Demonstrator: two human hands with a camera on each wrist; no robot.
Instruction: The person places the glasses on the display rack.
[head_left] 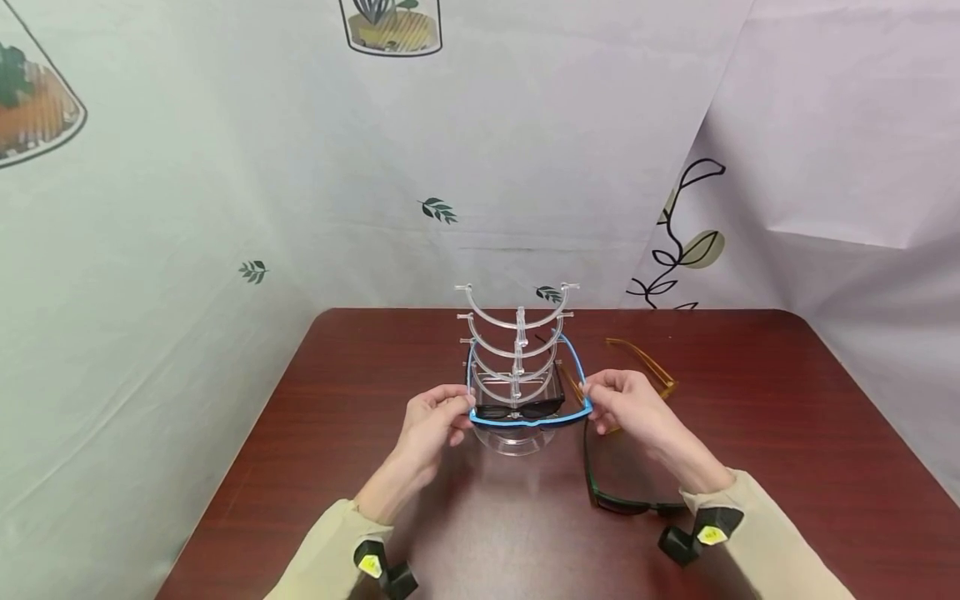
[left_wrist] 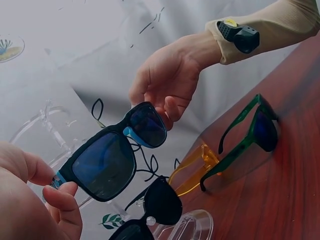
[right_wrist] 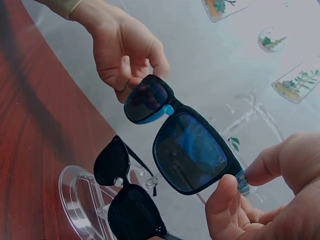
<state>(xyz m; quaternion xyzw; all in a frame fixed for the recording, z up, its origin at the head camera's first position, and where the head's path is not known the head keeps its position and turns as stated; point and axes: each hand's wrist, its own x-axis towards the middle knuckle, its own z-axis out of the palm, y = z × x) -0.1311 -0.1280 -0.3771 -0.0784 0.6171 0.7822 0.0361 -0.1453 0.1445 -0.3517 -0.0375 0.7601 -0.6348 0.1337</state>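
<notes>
Between both hands is a pair of blue-and-black sunglasses (head_left: 529, 423), its temples reaching back around a clear display stand (head_left: 519, 350). My left hand (head_left: 435, 423) pinches one hinge corner between thumb and fingers, and my right hand (head_left: 630, 412) pinches the other. Dark lenses (right_wrist: 189, 152) face away from me. Black sunglasses (right_wrist: 134, 210) rest on the lowest part of the stand, below and behind the blue pair. In the left wrist view, the blue-and-black sunglasses (left_wrist: 104, 162) are held apart from the black sunglasses (left_wrist: 162, 202).
Green-framed sunglasses (head_left: 630, 505) lie on the brown table (head_left: 360, 367) below my right forearm. Yellow-orange glasses (head_left: 660, 379) lie behind my right hand. The stand's round clear base (head_left: 513, 444) sits mid-table. A pale patterned cloth (head_left: 525, 150) hangs behind.
</notes>
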